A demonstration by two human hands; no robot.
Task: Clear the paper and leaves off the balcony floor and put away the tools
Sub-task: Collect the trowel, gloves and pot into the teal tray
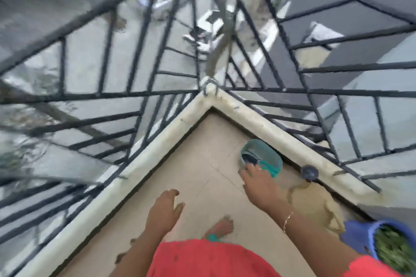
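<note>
Right hand reaches the teal dustpan propped in the balcony corner, its grip lost to blur, while the left hand hangs open and empty; the floor looks mostly swept, so putting tools away probably remains.

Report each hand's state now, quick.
Left hand: open, holding nothing.
Right hand: at the teal dustpan; grip cannot be told.
</note>
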